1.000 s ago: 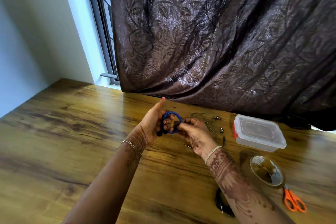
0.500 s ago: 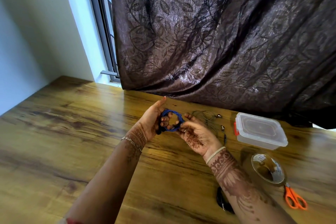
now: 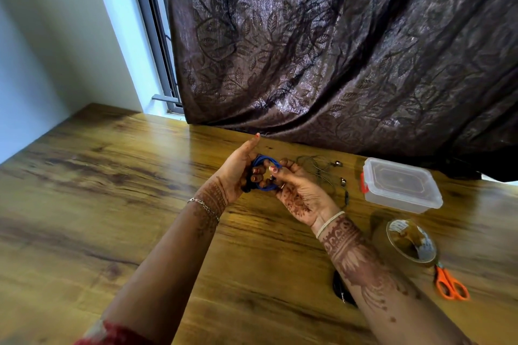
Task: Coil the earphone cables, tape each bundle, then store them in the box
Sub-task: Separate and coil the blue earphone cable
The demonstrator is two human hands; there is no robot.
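Left of the box (image 3: pixel 400 185): my left grip (image 3: pixel 238 173) clasps the blue earphone coil (image 3: pixel 263 160); right grip (image 3: pixel 297 193) pinches its rim. I should hold loops flat, ready for tape (image 3: pixel 384 241).

The wooden table (image 3: pixel 112 204) bears loose earphones (image 3: pixel 338 163), a lidded box (image 3: pixel 400 185), a tape roll (image 3: pixel 382 238) and orange scissors (image 3: pixel 443 277).

Blue cable coil (image 3: pixel 265 173); orange scissors (image 3: pixel 450 284); brown leaf-patterned curtain (image 3: pixel 336 45).
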